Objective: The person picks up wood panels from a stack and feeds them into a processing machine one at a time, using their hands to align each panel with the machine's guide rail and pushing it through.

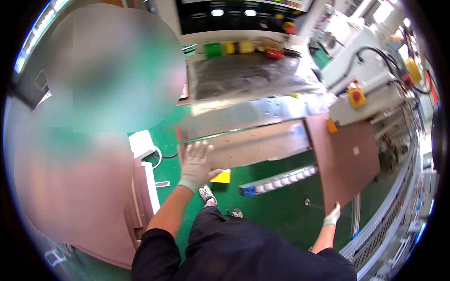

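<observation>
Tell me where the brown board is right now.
In the head view, the brown board is right of centre, its lower corner gripped by the right hand, beside the long metal panel.

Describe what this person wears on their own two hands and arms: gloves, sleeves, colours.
Both hands wear thin, light grey-white knit work gloves with snug cuffs at the wrist: the left hand and the right hand. The forearms below the gloves are bare. Short black sleeves cover the upper arms, part of a black top. No watch, band or marking shows on either arm.
</observation>
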